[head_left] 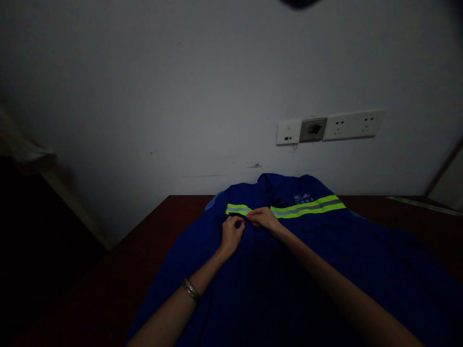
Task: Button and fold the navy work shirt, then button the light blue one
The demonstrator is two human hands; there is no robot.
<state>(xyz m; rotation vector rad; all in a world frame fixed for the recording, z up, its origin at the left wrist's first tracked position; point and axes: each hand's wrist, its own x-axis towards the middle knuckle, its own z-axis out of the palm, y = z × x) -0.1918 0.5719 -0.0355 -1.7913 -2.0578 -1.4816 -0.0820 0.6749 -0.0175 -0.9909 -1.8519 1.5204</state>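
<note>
A dark blue work jacket (307,250) lies spread over the table, its collar end toward the wall. Across its chest runs a yellow-green and grey reflective strip (307,208), with a small white print above it on the right. My left hand (232,235) is closed in a pinch on the jacket cloth just below the strip's left part. Beside it, my right hand (263,218) pinches the jacket at the strip, near the front opening. The fingertips of both hands are close together. What exactly lies between them is too small and dark to make out.
The dark red table (144,236) meets a pale wall (162,96) behind. Sockets and a switch panel (352,126) sit on the wall at right. A thin flat strip (423,204) lies at the table's far right. Deep shadow fills the left side.
</note>
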